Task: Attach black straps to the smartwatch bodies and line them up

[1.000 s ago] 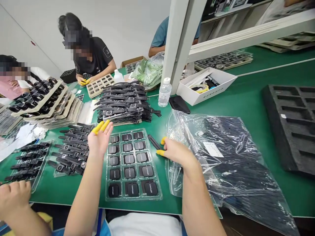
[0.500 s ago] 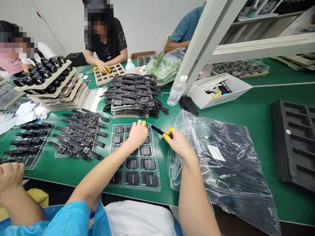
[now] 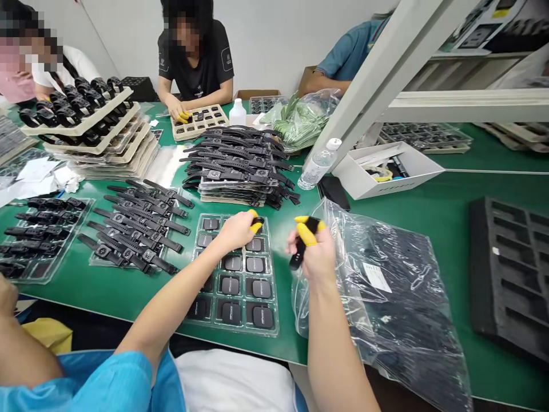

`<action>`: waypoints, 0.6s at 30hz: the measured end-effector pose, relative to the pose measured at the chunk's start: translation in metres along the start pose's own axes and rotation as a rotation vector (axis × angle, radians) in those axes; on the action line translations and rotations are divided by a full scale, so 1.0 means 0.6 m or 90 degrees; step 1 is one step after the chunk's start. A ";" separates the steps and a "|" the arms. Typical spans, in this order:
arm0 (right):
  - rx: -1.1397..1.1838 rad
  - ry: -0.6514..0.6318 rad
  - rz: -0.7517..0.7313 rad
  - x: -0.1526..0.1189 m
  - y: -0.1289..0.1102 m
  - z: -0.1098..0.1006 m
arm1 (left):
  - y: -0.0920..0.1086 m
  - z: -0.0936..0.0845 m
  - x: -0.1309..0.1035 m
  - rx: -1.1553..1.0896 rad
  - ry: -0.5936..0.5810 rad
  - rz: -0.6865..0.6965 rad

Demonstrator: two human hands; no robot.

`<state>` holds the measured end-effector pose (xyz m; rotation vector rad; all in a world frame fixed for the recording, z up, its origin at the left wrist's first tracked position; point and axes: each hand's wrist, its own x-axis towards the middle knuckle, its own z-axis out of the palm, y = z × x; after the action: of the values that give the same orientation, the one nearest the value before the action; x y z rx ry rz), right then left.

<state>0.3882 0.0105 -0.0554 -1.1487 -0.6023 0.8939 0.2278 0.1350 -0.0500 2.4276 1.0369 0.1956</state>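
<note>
My left hand point(image 3: 237, 230), with yellow finger cots, pinches a small black watch body point(image 3: 258, 221) over the far right corner of a clear plastic tray point(image 3: 275, 320). The tray's compartments hold square dark watch bodies point(image 3: 261, 289) with light lettering on top. To the right of the tray, my right hand point(image 3: 316, 252), also in yellow finger cots, is closed round a black watch strap point(image 3: 297, 260). Its lower end, with small holes, sticks out below the fingers. Beside and beneath that wrist lies a large clear bag point(image 3: 412, 297) full of black straps.
Watches with straps cover a tray point(image 3: 139, 226) on the left, and a taller stack point(image 3: 240, 166) stands behind. A water bottle point(image 3: 319, 165), a white box point(image 3: 392, 171) and a slanting post point(image 3: 369, 86) are farther back. A black foam tray point(image 3: 510, 274) lies right. Several co-workers sit around.
My left hand has lifted a watch body from the tray's far end. My right hand has turned upright, swinging the strap from pointing left to hanging downward. The view has shifted slightly.
</note>
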 end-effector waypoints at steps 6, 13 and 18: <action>0.135 -0.279 0.226 -0.054 0.019 0.079 | -0.034 0.003 -0.086 -0.442 0.026 0.006; 0.048 -0.319 0.225 -0.070 0.056 0.099 | -0.068 0.015 -0.118 -0.343 0.083 0.230; 0.040 -0.327 0.253 -0.070 0.057 0.093 | -0.076 0.007 -0.120 -0.306 0.121 0.316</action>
<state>0.3117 0.0083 -0.0685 -0.9968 -0.7652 1.5639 0.1492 0.1092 -0.0717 2.1916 0.3708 0.7615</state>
